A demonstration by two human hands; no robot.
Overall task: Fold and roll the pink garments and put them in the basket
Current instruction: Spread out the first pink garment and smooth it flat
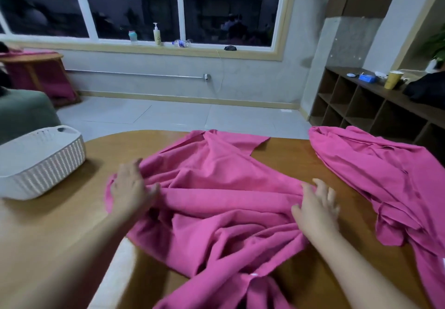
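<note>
The pink garment [216,188] is pinned on the bench [289,164] by left hand [131,188] and right hand [315,205], fingers spread, probably for folding.

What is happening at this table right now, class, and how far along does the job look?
A person is working on a pink garment spread across the wooden table. The left hand and right hand both rest on a thick fold running across it, as if folding or rolling it. A second pink garment lies crumpled to the right, untouched. The white basket sits on the left; no pink cloth shows in it, so the job looks barely begun.
</note>
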